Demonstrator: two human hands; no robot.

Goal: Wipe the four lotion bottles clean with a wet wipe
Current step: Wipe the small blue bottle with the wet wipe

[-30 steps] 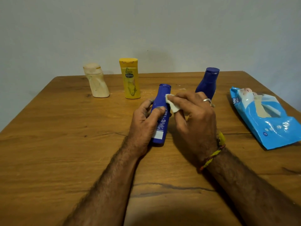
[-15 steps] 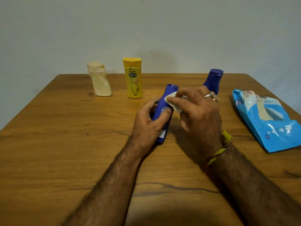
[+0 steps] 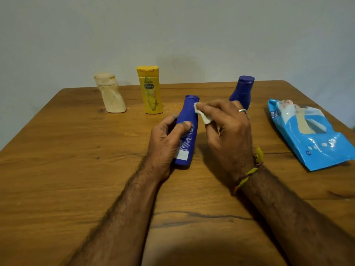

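On a knotty wooden table (image 3: 67, 169) before a plain pale wall (image 3: 172, 35), the left hand (image 3: 167, 143) grips a blue lotion bottle (image 3: 189, 120) standing mid-table; the right hand (image 3: 228, 131) pinches a wet wipe (image 3: 204, 117) against its neck.

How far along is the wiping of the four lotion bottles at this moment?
Done: nothing can be confirmed; cleanliness is not readable here. In hand: the left hand grips the slim blue bottle while the right hand presses the wet wipe near its cap. Possibly left: the cream bottle, yellow bottle and rounded blue bottle stand untouched at the back.
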